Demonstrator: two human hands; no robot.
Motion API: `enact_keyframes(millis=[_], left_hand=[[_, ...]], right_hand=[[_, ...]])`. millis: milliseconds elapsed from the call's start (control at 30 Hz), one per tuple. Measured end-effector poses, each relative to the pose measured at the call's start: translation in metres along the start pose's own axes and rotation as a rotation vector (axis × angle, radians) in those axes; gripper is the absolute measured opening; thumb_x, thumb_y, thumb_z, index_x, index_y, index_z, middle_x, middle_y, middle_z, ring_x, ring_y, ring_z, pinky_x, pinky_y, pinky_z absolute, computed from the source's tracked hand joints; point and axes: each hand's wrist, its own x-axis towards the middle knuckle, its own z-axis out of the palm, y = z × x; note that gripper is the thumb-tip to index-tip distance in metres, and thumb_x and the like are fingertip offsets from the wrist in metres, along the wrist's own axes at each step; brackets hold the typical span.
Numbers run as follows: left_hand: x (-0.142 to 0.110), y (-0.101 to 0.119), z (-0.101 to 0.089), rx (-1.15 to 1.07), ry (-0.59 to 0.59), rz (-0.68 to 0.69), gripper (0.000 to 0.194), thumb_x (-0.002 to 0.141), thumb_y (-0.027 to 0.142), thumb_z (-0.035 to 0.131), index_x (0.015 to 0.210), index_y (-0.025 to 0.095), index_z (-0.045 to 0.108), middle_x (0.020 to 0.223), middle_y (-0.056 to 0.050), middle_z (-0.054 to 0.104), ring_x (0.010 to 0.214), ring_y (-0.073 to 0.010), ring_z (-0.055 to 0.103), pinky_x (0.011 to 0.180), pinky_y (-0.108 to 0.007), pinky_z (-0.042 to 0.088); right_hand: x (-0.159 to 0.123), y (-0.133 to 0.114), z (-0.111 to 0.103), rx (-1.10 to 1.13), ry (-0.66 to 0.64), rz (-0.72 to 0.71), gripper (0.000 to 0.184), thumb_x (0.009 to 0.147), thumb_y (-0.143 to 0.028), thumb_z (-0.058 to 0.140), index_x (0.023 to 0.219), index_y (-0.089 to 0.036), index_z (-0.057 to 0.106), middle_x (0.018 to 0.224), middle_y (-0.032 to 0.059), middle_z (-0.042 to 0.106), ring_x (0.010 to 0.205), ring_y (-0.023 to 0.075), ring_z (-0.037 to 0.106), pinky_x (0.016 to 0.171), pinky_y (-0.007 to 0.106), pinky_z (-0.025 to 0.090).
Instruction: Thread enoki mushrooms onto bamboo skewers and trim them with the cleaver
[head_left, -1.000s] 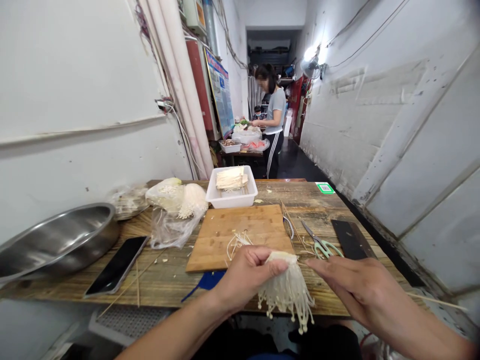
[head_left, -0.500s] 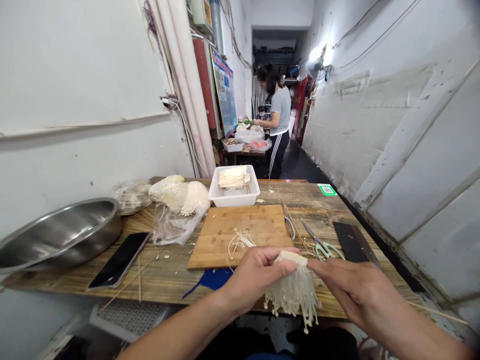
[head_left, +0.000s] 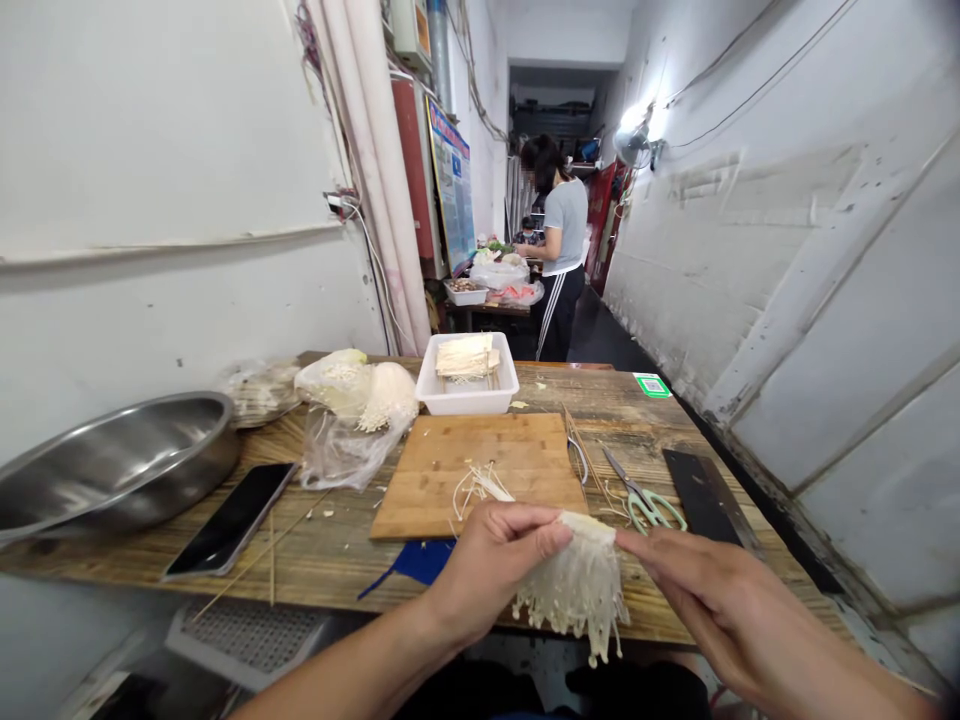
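Note:
A bunch of white enoki mushrooms (head_left: 576,590) hangs caps-down at the near edge of the wooden table (head_left: 337,560). My left hand (head_left: 491,560) is closed round its cut base from the left. My right hand (head_left: 701,590) pinches the same base from the right with thumb and fingers. Just beyond my hands lies a wooden cutting board (head_left: 480,470) with a few loose mushroom strands (head_left: 476,485) on it.
Green-handled scissors (head_left: 645,500) and a dark cleaver (head_left: 697,490) lie right of the board. A white tray of mushrooms (head_left: 466,375), bagged enoki (head_left: 360,400), a steel bowl (head_left: 112,470), a phone (head_left: 232,518) and bamboo skewers share the table. A person (head_left: 559,250) works at a far table.
Both hands keep hold of the bunch. It has shifted slightly left and tilted a little. The view has drifted a bit.

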Motion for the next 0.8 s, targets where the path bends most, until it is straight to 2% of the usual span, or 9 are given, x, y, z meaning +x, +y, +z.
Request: enact_keyframes(millis=[233, 333, 433, 567, 700, 800], left_hand=[[-0.005, 0.0, 0.003, 0.018, -0.029, -0.048, 0.026, 0.072, 0.04, 0.071, 0.08, 0.016, 0.078, 0.067, -0.004, 0.071, 0.056, -0.0099, 0.054, 0.057, -0.022, 0.039], [-0.005, 0.0, 0.006, 0.007, -0.073, -0.071, 0.024, 0.072, 0.039, 0.072, 0.082, 0.017, 0.078, 0.07, -0.005, 0.072, 0.056, -0.0099, 0.055, 0.058, -0.022, 0.04], [-0.003, -0.002, 0.008, -0.018, -0.08, -0.08, 0.023, 0.071, 0.038, 0.072, 0.082, 0.018, 0.078, 0.074, -0.005, 0.074, 0.058, -0.0104, 0.056, 0.058, -0.022, 0.04], [0.0, -0.006, 0.008, -0.038, -0.017, -0.04, 0.024, 0.071, 0.037, 0.073, 0.085, 0.019, 0.077, 0.077, -0.005, 0.074, 0.063, -0.0116, 0.057, 0.061, -0.022, 0.042], [0.002, -0.013, 0.001, -0.017, 0.071, 0.01, 0.025, 0.073, 0.037, 0.072, 0.087, 0.018, 0.077, 0.077, -0.005, 0.074, 0.068, -0.0129, 0.059, 0.065, -0.022, 0.042], [0.003, -0.02, 0.0, -0.053, 0.069, -0.019, 0.027, 0.072, 0.038, 0.073, 0.087, 0.016, 0.077, 0.076, -0.005, 0.074, 0.068, -0.0136, 0.06, 0.065, -0.023, 0.042]], right_hand=[[0.002, -0.006, 0.0, 0.095, 0.03, -0.008, 0.038, 0.087, -0.009, 0.037, 0.11, -0.022, 0.065, 0.084, 0.0047, 0.072, 0.079, 0.0149, 0.069, 0.066, 0.023, 0.056], [-0.001, -0.004, 0.004, 0.135, 0.001, 0.011, 0.033, 0.09, -0.013, 0.038, 0.106, -0.023, 0.066, 0.082, 0.004, 0.071, 0.074, 0.0143, 0.069, 0.063, 0.022, 0.055], [-0.003, 0.0, 0.009, 0.135, -0.044, 0.091, 0.029, 0.093, -0.019, 0.042, 0.114, -0.022, 0.062, 0.086, 0.0039, 0.071, 0.075, 0.0143, 0.067, 0.065, 0.023, 0.054], [-0.004, 0.011, 0.014, 0.121, -0.048, 0.224, 0.037, 0.093, -0.026, 0.044, 0.129, -0.02, 0.049, 0.081, 0.003, 0.07, 0.067, 0.0142, 0.065, 0.062, 0.026, 0.053], [-0.002, 0.018, 0.012, 0.117, -0.062, 0.137, 0.027, 0.094, -0.024, 0.044, 0.114, -0.022, 0.061, 0.093, 0.0055, 0.07, 0.081, 0.015, 0.066, 0.072, 0.027, 0.054], [-0.001, 0.017, 0.013, 0.157, -0.04, 0.103, 0.024, 0.094, -0.021, 0.043, 0.1, -0.021, 0.066, 0.089, 0.005, 0.071, 0.079, 0.0142, 0.066, 0.07, 0.026, 0.053]])
